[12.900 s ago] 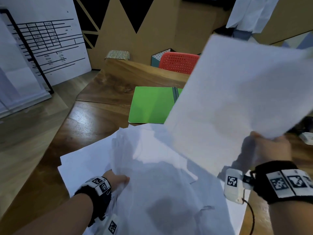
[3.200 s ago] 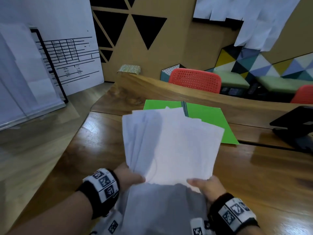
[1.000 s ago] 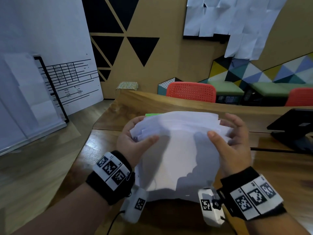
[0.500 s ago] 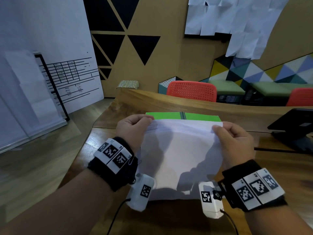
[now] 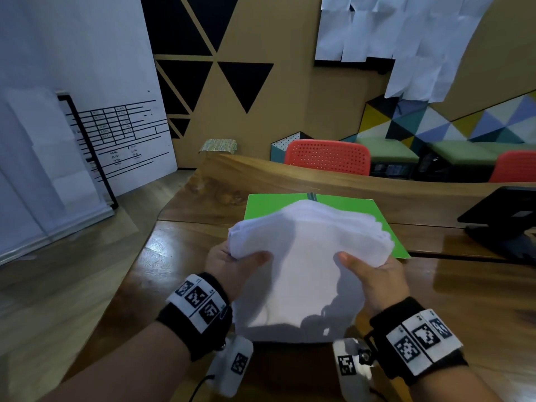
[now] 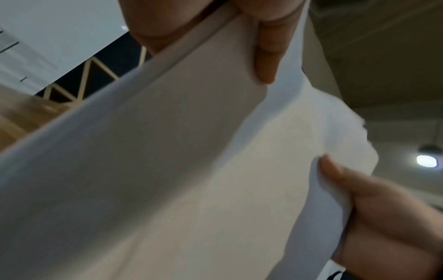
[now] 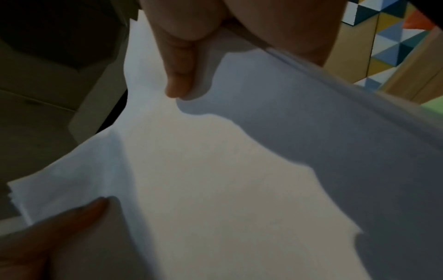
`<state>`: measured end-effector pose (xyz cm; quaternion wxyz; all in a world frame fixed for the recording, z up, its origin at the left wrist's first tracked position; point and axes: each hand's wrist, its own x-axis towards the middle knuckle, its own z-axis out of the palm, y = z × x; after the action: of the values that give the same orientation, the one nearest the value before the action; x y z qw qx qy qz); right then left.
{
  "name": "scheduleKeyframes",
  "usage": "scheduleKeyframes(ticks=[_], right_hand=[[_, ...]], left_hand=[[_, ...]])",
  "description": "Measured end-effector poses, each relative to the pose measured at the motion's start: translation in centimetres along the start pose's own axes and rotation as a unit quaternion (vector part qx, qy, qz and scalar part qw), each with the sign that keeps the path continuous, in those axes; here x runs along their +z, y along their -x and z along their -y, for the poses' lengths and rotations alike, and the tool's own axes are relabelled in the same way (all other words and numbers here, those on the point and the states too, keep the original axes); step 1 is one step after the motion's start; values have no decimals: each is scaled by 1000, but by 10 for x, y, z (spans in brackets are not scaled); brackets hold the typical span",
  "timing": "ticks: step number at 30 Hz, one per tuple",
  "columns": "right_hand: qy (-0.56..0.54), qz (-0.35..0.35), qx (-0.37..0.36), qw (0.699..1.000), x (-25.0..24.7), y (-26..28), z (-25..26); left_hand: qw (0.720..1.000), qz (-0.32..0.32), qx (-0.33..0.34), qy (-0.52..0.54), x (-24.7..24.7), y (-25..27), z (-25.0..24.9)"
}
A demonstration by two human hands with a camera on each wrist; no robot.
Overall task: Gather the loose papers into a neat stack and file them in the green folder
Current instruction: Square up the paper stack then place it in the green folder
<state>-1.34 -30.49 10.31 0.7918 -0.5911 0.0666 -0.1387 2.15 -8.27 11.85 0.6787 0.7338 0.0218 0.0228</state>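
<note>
A stack of white papers (image 5: 304,256) stands on its lower edge on the wooden table (image 5: 464,300), bowed over at the top. My left hand (image 5: 232,265) grips its left side, thumb on the near face. My right hand (image 5: 374,271) grips the right side the same way. The sheets' top edges are fanned and uneven. Beyond the papers lies the green folder (image 5: 388,236), open flat, partly hidden by the stack. In the left wrist view the papers (image 6: 191,170) fill the frame with my thumb across them. In the right wrist view the papers (image 7: 215,170) are seen likewise.
A black stand (image 5: 504,224) sits at the table's right. Red chairs (image 5: 327,156) stand behind the raised far ledge of the table. A white board with a printed table (image 5: 116,134) leans at the left on the floor.
Both hands slid down from the stack's top corners to its sides. The top of the stack now bows forward, and more of the green folder shows behind it.
</note>
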Motion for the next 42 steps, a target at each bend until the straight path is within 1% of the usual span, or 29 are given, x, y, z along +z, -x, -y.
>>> scheduleKeyframes(ticks=[2,4,6,8,9,11,13,15,16,18,20,21,22,23,24,25,26,27,29,31,33,34,36,38,40,42], right_hand=[[-9,25,-15,1000,0,3,12],[-20,35,-37,998,3,5,28],[-40,42,-61,996,8,2,39],[-47,7,-79,996,15,-4,42],[-30,-25,-84,996,18,-6,42],[18,-75,-99,992,20,-12,38],[21,-99,-115,988,20,-15,40],[-22,-71,-117,990,17,-16,40],[-47,-38,-115,991,14,-17,38],[-28,35,-107,993,8,-16,35],[-14,67,-107,992,3,-14,28],[-10,65,-98,993,1,-14,23],[-8,50,-82,995,0,-15,18],[-6,35,-65,997,-1,-16,12],[-2,26,-48,999,-1,-17,6],[2,19,-32,999,-1,-18,1],[1,16,-21,1000,-1,-18,-2],[-4,16,-18,1000,-2,-18,-2],[-15,18,-21,1000,-6,-18,2],[-17,39,-11,999,-10,-16,8],[7,62,6,998,-5,-14,7],[13,58,9,998,0,-11,6],[3,15,-15,1000,14,-6,8],[-4,-25,-50,998,25,-1,17],[-22,-32,-89,995,29,2,28],[0,-35,-159,987,28,4,35]], left_hand=[[999,4,6,39,-4,0,-4],[998,21,49,26,-9,2,-13],[994,35,75,74,-8,3,-23],[990,16,67,125,-3,-2,-28],[989,-5,49,142,0,-4,-32],[987,-43,22,154,3,-9,-36],[989,-52,18,135,5,-12,-38],[988,-54,17,143,3,-16,-39],[987,-41,7,152,2,-17,-39],[984,-9,8,179,0,-19,-37],[977,36,40,206,-3,-18,-29],[980,55,57,180,-5,-19,-21],[988,67,71,120,-5,-18,-15],[994,67,80,39,-4,-16,-9],[993,62,89,-34,-2,-16,-2],[993,34,73,-85,0,-14,-1],[995,17,48,-91,2,-12,-2],[996,22,41,-72,2,-13,0],[998,49,43,6,-4,-13,1],[995,54,58,57,-8,-12,-5],[995,54,81,33,-6,-11,-10],[996,52,72,27,-2,-10,-13],[998,35,53,15,5,-5,-22],[997,19,56,45,6,1,-27],[994,-15,84,68,5,2,-32],[990,-28,104,92,4,1,-38]])
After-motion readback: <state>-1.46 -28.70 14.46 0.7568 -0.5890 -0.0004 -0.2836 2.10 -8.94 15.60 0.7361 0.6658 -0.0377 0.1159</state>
